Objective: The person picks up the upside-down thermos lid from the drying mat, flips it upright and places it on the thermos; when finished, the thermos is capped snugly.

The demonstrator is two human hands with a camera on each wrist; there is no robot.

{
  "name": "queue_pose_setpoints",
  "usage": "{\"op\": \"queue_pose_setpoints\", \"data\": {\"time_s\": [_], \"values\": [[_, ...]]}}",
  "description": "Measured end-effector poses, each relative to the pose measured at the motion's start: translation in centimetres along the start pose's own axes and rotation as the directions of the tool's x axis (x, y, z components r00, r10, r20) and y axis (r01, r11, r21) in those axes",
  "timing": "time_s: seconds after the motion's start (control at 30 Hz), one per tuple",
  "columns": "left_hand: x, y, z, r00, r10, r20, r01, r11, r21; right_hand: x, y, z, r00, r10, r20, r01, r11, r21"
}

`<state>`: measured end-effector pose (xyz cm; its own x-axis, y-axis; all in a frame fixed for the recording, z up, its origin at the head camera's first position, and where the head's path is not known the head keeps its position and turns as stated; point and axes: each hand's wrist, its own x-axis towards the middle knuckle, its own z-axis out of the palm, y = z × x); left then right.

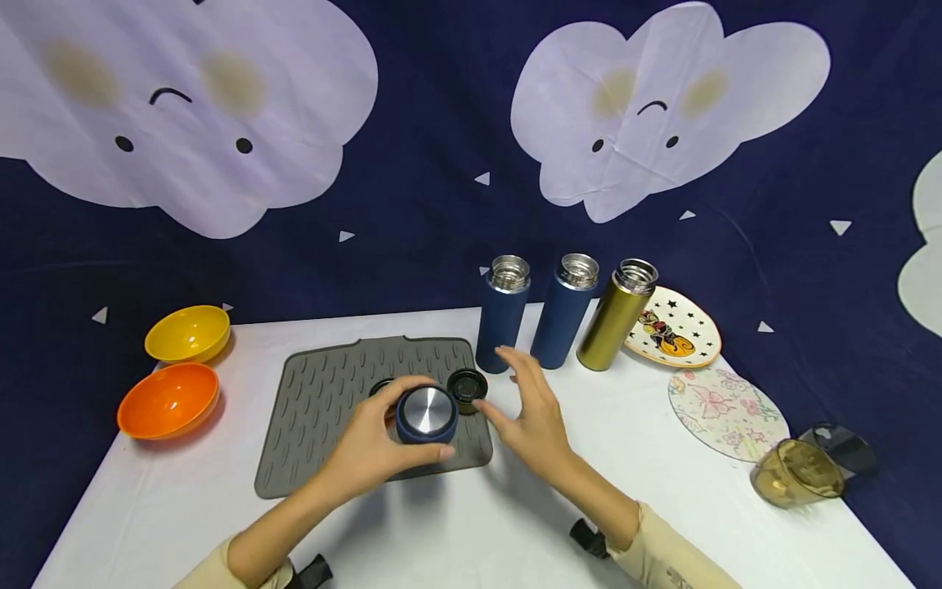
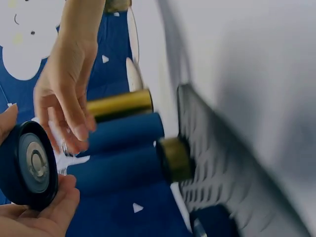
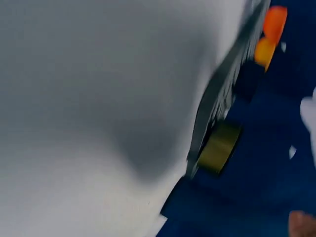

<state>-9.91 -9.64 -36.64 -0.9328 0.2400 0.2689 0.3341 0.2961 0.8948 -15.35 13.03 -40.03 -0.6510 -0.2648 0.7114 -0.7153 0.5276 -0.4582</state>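
My left hand (image 1: 371, 442) grips a navy bottle lid (image 1: 427, 413) with a brushed silver top, held above the grey drying mat (image 1: 316, 409). In the left wrist view the lid's dark underside faces the camera. My right hand (image 1: 533, 417) is held just right of the mat, fingers apart, with nothing between them. Near its thumb a gold lid (image 2: 177, 159) rests on the mat, its black inside (image 1: 467, 386) facing up. A second navy lid (image 2: 216, 220) lies on the mat, mostly hidden behind my left hand in the head view.
Two blue bottles (image 1: 503, 319) and a gold bottle (image 1: 614, 319) stand lidless behind the mat. To the right are a patterned plate (image 1: 699, 323), a floral round mat (image 1: 706, 401) and an amber cup (image 1: 795, 473). Yellow (image 1: 187, 331) and orange (image 1: 169, 401) bowls sit at left.
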Motion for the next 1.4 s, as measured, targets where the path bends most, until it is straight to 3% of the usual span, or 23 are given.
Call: {"op": "queue_pose_setpoints", "data": {"time_s": [0.1,0.23,0.33,0.47,0.73,0.97,1.23,1.4], "values": [[2.2,0.4,-0.4,0.999,0.024,-0.034,-0.024,1.0,0.015,1.6,1.7,0.8,0.973,0.214,-0.083,-0.216,0.976,-0.011],[5.0,0.9,-0.6,0.997,0.046,-0.068,-0.046,0.999,0.002,3.5,3.5,1.8,0.899,0.422,-0.119,-0.425,0.905,0.004],[6.7,1.2,-0.5,0.995,0.058,-0.079,-0.057,0.998,0.013,4.8,4.5,2.6,0.844,0.525,-0.113,-0.525,0.851,0.034],[8.6,1.6,-0.3,0.993,0.068,-0.092,-0.066,0.998,0.016,6.4,5.5,3.6,0.804,0.586,-0.107,-0.584,0.81,0.053],[10.9,3.1,0.3,0.986,0.126,-0.105,-0.128,0.992,-0.015,7.5,6.3,4.5,0.781,0.6,-0.172,-0.588,0.8,0.122],[10.9,4.6,0.7,0.98,0.17,-0.105,-0.174,0.984,-0.029,5.0,4.4,2.8,0.791,0.581,-0.192,-0.558,0.814,0.161],[10.9,4.8,1.0,0.983,0.155,-0.095,-0.161,0.985,-0.058,1.9,1.4,0.5,0.763,0.636,-0.117,-0.597,0.762,0.253],[11.3,4.7,1.7,0.985,0.16,-0.066,-0.167,0.98,-0.108,0.7,0.6,0.2,0.782,0.616,-0.098,-0.576,0.773,0.267]]}}
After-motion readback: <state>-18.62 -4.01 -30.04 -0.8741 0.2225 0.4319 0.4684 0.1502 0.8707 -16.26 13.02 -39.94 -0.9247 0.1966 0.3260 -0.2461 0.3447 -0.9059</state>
